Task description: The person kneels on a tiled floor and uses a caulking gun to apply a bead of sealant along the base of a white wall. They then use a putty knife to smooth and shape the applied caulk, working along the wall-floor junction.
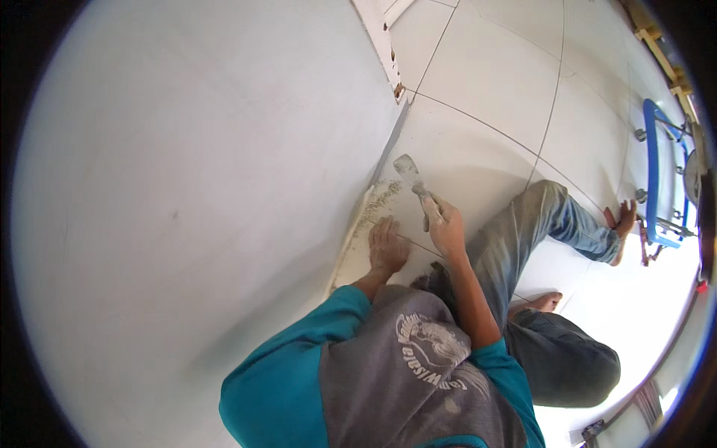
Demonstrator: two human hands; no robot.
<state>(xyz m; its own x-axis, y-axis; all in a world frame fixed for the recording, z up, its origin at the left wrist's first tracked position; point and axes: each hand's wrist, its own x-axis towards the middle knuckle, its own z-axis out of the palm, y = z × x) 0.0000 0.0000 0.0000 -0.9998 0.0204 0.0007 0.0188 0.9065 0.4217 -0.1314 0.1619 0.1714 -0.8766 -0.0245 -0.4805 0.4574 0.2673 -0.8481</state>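
Observation:
My right hand (446, 230) is closed around the handle of a putty knife (408, 171). Its flat, dust-smeared blade points up and away, just above the floor tiles near the foot of the wall. To the left and nearer to me, my left hand (388, 245) rests with its fingers laid out on the floor, holding nothing that shows. Greenish-grey crumbs (384, 198) are scattered between the blade and the wall. Along the wall's foot runs a pale skirting strip (349, 240); farther on, a bare grey band (391, 140) shows in its place.
A big pale wall (179, 187) rises on my left. Ahead stands a white door frame (381, 45), chipped at its base. My bent leg in jeans (515, 224) lies to the right over white tiles (478, 119). A blue-framed item with casters (651, 168) is at the far right.

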